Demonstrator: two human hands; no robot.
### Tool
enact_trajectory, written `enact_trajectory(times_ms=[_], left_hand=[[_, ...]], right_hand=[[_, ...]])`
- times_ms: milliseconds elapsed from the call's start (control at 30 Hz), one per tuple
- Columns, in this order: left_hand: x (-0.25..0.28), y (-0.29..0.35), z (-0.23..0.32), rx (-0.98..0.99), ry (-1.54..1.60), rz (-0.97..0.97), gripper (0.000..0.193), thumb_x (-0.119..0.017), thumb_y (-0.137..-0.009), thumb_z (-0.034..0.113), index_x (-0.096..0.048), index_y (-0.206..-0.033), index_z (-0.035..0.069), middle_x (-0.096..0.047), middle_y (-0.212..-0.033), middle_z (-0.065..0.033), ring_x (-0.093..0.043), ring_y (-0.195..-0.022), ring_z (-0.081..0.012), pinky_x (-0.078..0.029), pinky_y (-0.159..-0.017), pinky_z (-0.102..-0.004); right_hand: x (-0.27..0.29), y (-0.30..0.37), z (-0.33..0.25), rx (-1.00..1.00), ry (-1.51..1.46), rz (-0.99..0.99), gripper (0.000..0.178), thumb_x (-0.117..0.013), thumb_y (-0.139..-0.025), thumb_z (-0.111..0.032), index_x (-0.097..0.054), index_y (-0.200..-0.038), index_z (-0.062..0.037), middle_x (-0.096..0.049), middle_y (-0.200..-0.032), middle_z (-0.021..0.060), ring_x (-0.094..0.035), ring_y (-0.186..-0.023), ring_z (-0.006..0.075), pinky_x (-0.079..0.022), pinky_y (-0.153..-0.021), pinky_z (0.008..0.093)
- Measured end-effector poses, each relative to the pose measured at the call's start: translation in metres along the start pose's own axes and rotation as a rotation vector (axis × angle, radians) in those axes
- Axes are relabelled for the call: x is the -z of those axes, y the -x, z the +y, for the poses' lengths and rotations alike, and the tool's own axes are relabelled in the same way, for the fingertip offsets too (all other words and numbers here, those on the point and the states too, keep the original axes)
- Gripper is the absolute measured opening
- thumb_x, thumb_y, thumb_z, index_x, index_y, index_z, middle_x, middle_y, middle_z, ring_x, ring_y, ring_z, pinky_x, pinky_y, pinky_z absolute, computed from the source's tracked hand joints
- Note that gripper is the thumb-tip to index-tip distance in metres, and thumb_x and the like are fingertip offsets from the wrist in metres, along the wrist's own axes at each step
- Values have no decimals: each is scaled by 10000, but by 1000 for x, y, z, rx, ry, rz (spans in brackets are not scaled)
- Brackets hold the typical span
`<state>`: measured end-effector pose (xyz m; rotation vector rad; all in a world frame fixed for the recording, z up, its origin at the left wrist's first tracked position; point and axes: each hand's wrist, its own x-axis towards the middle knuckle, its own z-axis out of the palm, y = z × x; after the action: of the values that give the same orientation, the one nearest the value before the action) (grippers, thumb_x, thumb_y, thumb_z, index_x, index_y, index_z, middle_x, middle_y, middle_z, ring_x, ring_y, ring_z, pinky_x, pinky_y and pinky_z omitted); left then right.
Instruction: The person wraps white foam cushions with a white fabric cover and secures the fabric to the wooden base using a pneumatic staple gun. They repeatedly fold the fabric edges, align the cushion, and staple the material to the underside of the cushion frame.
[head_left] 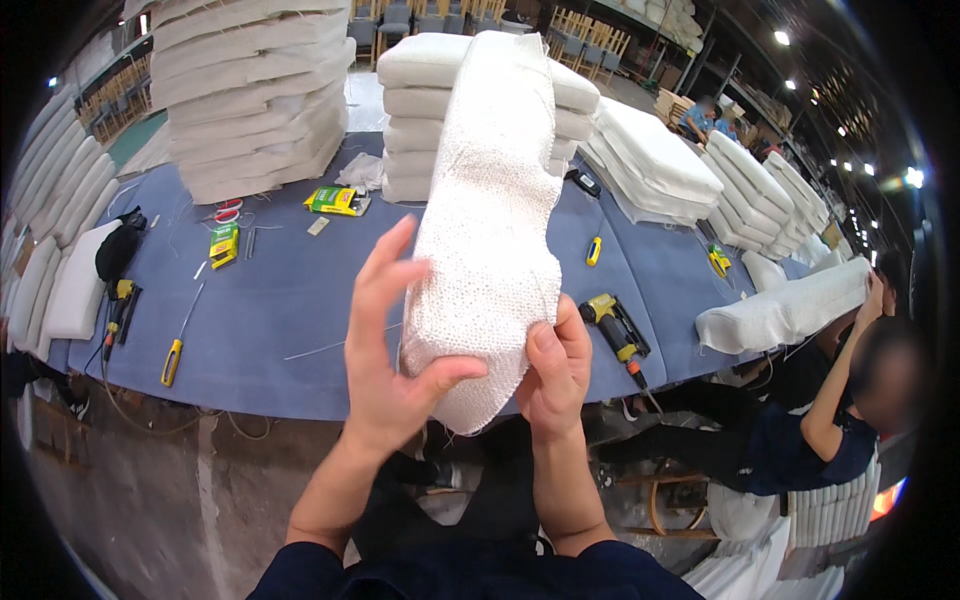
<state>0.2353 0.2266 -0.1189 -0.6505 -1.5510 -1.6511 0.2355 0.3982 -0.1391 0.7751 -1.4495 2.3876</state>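
A long cushion (490, 220) covered in white woven fabric stands on end in front of me, with a loose fabric edge hanging at its lower end. My right hand (556, 365) pinches that edge at the lower right corner between thumb and fingers. My left hand (390, 350) is spread at the lower left side, its thumb lying against the fabric and its fingers stretched upward beside the cushion. Just right of the cushion, a yellow and black staple gun (615, 328) lies on the blue-covered table (270, 340).
Stacks of white cushions (255, 100) stand at the back. Screwdrivers (173, 362), red-handled scissors (228, 210), yellow-green boxes (338, 200) and another staple gun (120, 310) lie on the table. At right, a co-worker (810, 430) holds another white cushion (785, 308).
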Motion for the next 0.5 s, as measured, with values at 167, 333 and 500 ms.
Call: enact_trajectory(times_ms=[167,333,500], left_hand=[[-11,15,-3,19,-253,147,910,-608,-999,699,-487,-1511,-44,-551,-1503,-211,-572,-1360,-284,-449,-1129,-404],[4,-32,-23,-166,-172,79,733,-691,-1002,585,-641,-1355,-56,-734,-1268,-222,-743,-1097,-307,-581,-929,-384],[15,-17,-30,-165,-255,53,732,-759,-933,590,-659,-1345,-8,-731,-1255,-197,-725,-1069,-354,-555,-927,-414]], right_hand=[[-32,-7,-7,-23,-79,54,323,-578,-1111,-183,-609,-1326,56,-665,-1301,88,-609,-1173,134,-466,-1041,307],[-52,-24,-4,-33,-150,280,320,-563,-1119,-206,-603,-1330,31,-699,-1233,86,-663,-1096,131,-531,-935,299],[-74,-8,15,-36,-263,406,397,-565,-1112,-237,-544,-1413,21,-677,-1293,111,-680,-1147,186,-563,-946,349]])
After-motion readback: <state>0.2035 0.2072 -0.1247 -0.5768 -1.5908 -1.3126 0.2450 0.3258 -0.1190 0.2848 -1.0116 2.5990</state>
